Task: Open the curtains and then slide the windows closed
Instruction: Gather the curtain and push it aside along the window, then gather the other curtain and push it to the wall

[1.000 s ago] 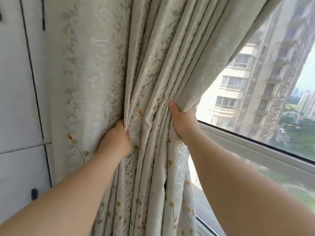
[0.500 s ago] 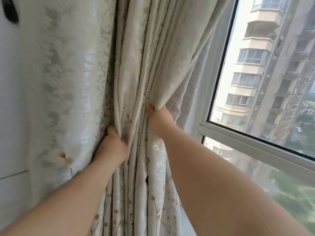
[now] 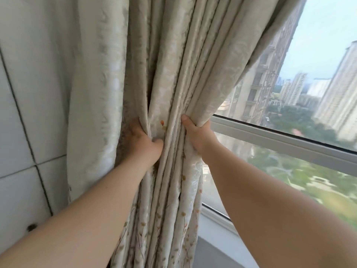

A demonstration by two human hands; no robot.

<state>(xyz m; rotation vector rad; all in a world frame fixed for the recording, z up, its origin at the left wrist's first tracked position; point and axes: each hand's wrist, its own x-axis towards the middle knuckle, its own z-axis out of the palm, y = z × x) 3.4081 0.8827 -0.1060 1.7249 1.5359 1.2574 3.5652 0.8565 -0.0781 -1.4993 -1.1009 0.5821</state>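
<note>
The left hand (image 3: pixel 144 141) is closed around folds of the one curtain (image 3: pixel 173 74), and the right hand (image 3: pixel 197 134) grips its outer edge, thumb up. Two bare forearms reach forward, nearly straight. The curtain hangs bunched against the tiled wall (image 3: pixel 17 117), left of the window (image 3: pixel 289 144)

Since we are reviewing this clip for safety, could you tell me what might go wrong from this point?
Both the left hand and right hand clamp the bunched curtain well below its top; a hard sideways tug could strain whatever holds it up, which is out of view. If released untied, the folds may swing back across the window frame and get in the way of sliding it.
</note>
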